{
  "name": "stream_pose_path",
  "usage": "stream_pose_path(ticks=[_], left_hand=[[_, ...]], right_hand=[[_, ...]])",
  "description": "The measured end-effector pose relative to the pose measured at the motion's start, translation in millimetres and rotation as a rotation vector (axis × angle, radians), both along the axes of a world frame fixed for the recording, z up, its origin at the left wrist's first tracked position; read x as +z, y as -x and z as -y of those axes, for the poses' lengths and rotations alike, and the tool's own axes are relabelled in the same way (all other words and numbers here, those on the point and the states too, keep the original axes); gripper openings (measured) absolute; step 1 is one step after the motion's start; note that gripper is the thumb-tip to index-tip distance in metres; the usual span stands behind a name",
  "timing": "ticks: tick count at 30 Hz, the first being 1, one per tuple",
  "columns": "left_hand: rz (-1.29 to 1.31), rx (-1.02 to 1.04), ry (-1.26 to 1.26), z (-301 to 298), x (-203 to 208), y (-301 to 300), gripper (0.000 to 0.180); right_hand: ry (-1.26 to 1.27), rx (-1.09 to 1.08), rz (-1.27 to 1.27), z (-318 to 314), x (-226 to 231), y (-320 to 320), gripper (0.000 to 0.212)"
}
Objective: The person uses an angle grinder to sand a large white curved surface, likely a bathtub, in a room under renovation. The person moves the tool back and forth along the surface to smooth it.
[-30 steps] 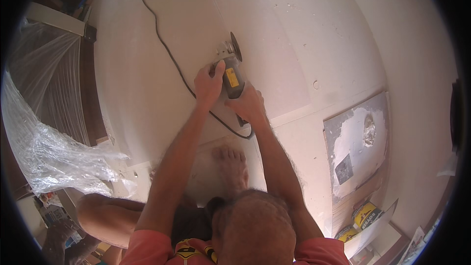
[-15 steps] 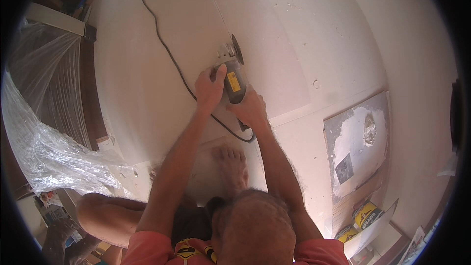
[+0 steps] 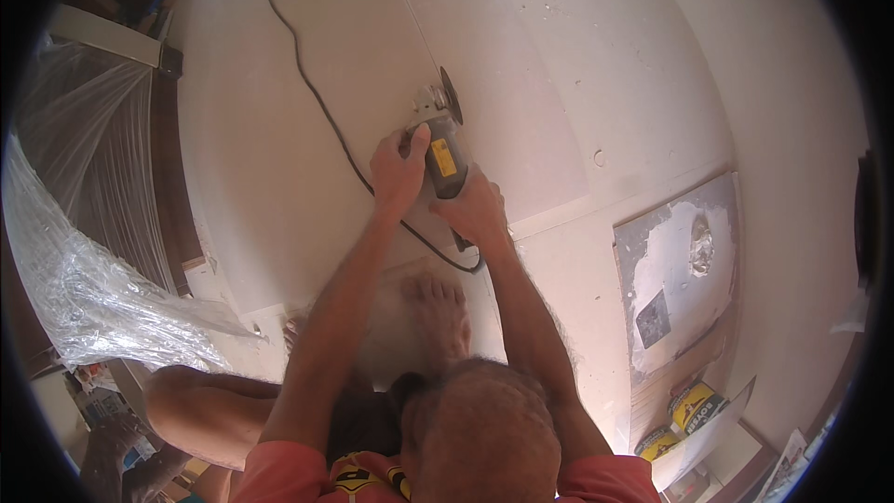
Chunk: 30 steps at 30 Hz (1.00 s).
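Observation:
Both of my hands grip an angle grinder (image 3: 445, 156) with a dark body, a yellow label and a metal gear head. My left hand (image 3: 399, 168) is closed on its front part, close to the gear head. Farther back, my right hand (image 3: 475, 208) wraps round the rear of the body. The thin dark cutting disc (image 3: 451, 95) stands on edge at the far end, over a straight line in the pale board (image 3: 521, 130). Whether the disc bites into the board cannot be made out. A black power cord (image 3: 321, 102) loops from the grinder's tail to the far left.
My bare foot (image 3: 438, 312) rests on the board near me. Clear plastic sheeting (image 3: 102, 289) drapes over furniture at the left. To the right lies a plaster-smeared board (image 3: 684, 270), with yellow-and-black cans (image 3: 697, 407) nearer me. A wall (image 3: 792, 130) rises at the far right.
Hardly anything differs. The grinder and my hands stay in nearly the same place, with the disc a touch nearer to me.

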<state>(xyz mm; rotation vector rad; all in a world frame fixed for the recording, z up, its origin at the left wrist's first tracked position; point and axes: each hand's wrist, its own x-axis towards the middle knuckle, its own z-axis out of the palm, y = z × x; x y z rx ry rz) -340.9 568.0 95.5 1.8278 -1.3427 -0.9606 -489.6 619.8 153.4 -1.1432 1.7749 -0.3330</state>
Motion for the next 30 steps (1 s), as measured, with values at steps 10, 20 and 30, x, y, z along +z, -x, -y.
stream_pose_path(ticks=[10,20,30], left_hand=[[0.026,-0.007,-0.002,10,0,0,0.065],[0.041,-0.033,-0.036,1,-3,-3,0.069],[0.006,-0.025,-0.03,-10,2,-2,0.07]], right_hand=[[0.007,-0.002,0.027,8,-2,0,0.064],[-0.027,-0.002,0.036,-2,3,2,0.063],[-0.016,0.011,-0.004,-10,6,1,0.064]])
